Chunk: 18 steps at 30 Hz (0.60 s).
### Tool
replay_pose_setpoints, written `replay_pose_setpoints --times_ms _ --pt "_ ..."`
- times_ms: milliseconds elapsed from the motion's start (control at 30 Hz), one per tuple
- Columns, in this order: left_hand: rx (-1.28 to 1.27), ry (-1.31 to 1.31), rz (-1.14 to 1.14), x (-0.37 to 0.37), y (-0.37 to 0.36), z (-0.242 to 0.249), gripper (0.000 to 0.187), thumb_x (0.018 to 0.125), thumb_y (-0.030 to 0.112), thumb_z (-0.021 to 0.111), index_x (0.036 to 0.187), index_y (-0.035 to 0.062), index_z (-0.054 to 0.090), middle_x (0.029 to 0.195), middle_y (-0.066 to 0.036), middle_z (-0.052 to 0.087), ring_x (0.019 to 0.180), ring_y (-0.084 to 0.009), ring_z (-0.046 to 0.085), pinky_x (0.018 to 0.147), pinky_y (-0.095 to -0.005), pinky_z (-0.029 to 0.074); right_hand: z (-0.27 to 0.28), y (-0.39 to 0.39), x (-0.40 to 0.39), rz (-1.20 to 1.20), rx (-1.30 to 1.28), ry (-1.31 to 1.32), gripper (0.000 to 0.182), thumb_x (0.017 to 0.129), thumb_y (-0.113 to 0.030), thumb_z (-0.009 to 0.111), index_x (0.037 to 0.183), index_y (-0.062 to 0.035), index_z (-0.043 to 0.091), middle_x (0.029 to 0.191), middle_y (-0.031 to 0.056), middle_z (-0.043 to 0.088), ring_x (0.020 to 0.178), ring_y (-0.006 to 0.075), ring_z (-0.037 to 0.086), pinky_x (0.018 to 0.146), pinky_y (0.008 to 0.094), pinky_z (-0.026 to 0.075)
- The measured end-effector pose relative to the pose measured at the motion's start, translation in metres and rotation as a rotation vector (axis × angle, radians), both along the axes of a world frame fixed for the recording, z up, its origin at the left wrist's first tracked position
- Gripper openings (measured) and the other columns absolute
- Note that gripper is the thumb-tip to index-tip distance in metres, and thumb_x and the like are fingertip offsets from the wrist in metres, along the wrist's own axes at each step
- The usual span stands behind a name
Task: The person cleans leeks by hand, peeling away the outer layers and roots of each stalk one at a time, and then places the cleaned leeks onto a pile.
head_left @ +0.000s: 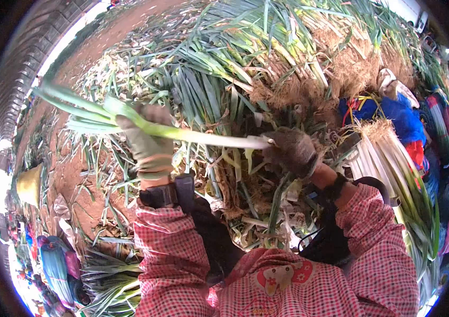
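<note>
The red-and-white checked fabric garment [282, 288], with a cartoon print on the chest, lay nearest the camera. Both arms extended forward from it.

Left hand [150, 129]: covered by a grey-green fabric glove, with a dark band and a black device [185, 193] at the wrist. The fingers were curled closed around the green section of a long green-and-white leek stalk [203, 137].

Right hand [293, 150]: covered by a dark grey-brown, soiled glove, with a black band [336, 186] at the wrist. The fingers were bent inward at the white end of the stalk; whether they gripped it or only touched it could not be told.

Stalk: positioned between the hands, above the litter of leaves, nearly horizontal with the white end slightly lower. The shank was straight, smooth and pale; the leaves fanned out left of the left hand, their tips blurred.

Surroundings: a heap of green leeks with brown fibrous roots [340, 66] lay beyond the hands. A bundle of thick white-shanked leeks [393, 169] lay beside the right forearm.
</note>
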<state>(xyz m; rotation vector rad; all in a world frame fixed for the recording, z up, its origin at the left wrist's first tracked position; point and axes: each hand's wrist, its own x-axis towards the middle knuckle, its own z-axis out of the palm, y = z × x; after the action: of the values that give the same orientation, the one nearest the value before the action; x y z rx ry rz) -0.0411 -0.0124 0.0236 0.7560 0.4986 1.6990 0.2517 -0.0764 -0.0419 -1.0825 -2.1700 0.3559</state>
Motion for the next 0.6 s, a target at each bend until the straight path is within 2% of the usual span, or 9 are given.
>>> replay_pose_setpoints --times_ms 67,100,167,233,333,400,533,600 --pt "-0.393 -0.151 0.211 0.031 -0.012 0.000 0.062 0.080 0.061 0.052 0.098 0.0019 0.051 0.071 0.000 0.052 0.065 -0.0114 0.051 0.070 -0.0258 0.049 0.015 -0.003 0.004 -0.183 0.231 -0.176 0.035 0.071 -0.025 0.068 0.101 -0.0071 0.063 0.076 0.0110 0.057 0.072 0.0300 0.058 0.063 0.0390 0.046" --pt "-0.421 -0.175 0.220 0.027 -0.010 -0.013 0.059 0.081 0.060 0.051 0.091 0.0010 0.051 0.070 -0.001 0.048 0.065 -0.0105 0.048 0.071 -0.0261 0.049 0.024 -0.006 0.004 -0.193 0.145 -0.190 0.037 0.070 -0.025 0.067 0.101 -0.0071 0.061 0.075 0.0097 0.056 0.072 0.0294 0.056 0.062 0.0385 0.044" --pt "-0.381 -0.179 0.219 0.009 0.002 -0.040 0.057 0.081 0.059 0.052 0.087 0.0015 0.050 0.067 0.000 0.046 0.062 -0.0102 0.045 0.070 -0.0265 0.049 0.017 -0.005 0.005 -0.150 0.110 -0.195 0.037 0.070 -0.025 0.066 0.102 -0.0071 0.061 0.075 0.0097 0.056 0.072 0.0294 0.057 0.062 0.0388 0.045" --pt "-0.386 -0.237 0.302 0.010 0.009 -0.034 0.050 0.084 0.054 0.052 0.079 0.0045 0.050 0.060 0.002 0.038 0.055 -0.0095 0.039 0.063 -0.0260 0.046 0.016 -0.004 0.003 -0.098 0.082 -0.198 0.038 0.070 -0.024 0.066 0.103 -0.0070 0.060 0.075 0.0097 0.056 0.072 0.0295 0.057 0.062 0.0392 0.045" --pt "-0.282 -0.141 0.313 0.013 0.006 -0.028 0.048 0.085 0.053 0.052 0.079 0.0053 0.050 0.057 0.003 0.036 0.052 -0.0091 0.039 0.058 -0.0239 0.043 0.017 -0.008 -0.002 -0.111 0.151 -0.341 0.042 0.069 -0.024 0.066 0.106 -0.0069 0.058 0.076 0.0093 0.056 0.071 0.0290 0.057 0.062 0.0399 0.046" --pt "-0.285 -0.148 0.300 0.017 0.004 -0.020 0.048 0.084 0.053 0.052 0.079 0.0055 0.050 0.057 0.003 0.035 0.052 -0.0088 0.038 0.056 -0.0233 0.042 0.017 -0.008 -0.005 -0.156 0.010 -0.500 0.042 0.069 -0.022 0.066 0.107 -0.0073 0.057 0.075 0.0092 0.057 0.069 0.0293 0.058 0.062 0.0399 0.047" --pt "-0.188 -0.165 0.207 0.011 0.008 -0.019 0.050 0.081 0.055 0.056 0.080 0.0054 0.051 0.056 0.004 0.034 0.048 -0.0079 0.036 0.050 -0.0228 0.040 0.013 -0.010 -0.006 -0.157 0.086 -0.391 0.034 0.069 -0.020 0.065 0.100 -0.0070 0.059 0.074 0.0109 0.057 0.067 0.0312 0.058 0.062 0.0397 0.047" --pt "-0.204 -0.199 0.233 0.012 0.010 -0.015 0.052 0.079 0.057 0.058 0.081 0.0056 0.052 0.054 0.005 0.032 0.046 -0.0068 0.033 0.047 -0.0215 0.037 0.004 -0.007 -0.004 -0.135 0.126 -0.121 0.025 0.070 -0.019 0.064 0.092 -0.0080 0.061 0.073 0.0126 0.057 0.066 0.0334 0.057 0.060 0.0402 0.046"
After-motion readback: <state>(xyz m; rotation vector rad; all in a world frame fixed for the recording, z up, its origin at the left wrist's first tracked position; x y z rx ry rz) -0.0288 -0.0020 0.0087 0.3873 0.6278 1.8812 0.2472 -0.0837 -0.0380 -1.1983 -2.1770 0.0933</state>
